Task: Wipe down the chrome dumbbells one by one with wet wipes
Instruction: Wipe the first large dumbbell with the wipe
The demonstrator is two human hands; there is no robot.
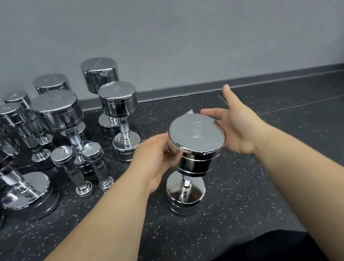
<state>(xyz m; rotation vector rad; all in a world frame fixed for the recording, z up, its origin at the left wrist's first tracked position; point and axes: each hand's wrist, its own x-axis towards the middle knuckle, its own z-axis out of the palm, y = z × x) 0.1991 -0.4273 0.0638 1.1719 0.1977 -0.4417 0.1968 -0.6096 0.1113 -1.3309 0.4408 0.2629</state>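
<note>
As left hand (156,156) grips dumbbell (195,162), right hand (237,130) flanks rim; dumbbell cluster (58,116) left.

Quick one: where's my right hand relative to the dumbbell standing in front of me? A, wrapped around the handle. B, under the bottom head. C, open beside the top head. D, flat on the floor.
C: the right hand is open with its fingers straight, beside the top head of the dumbbell, well above the handle and the floor.

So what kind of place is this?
Probably a gym: shiny chrome dumbbells of many sizes stand on end on black speckled rubber flooring beside a plain grey wall.
</note>
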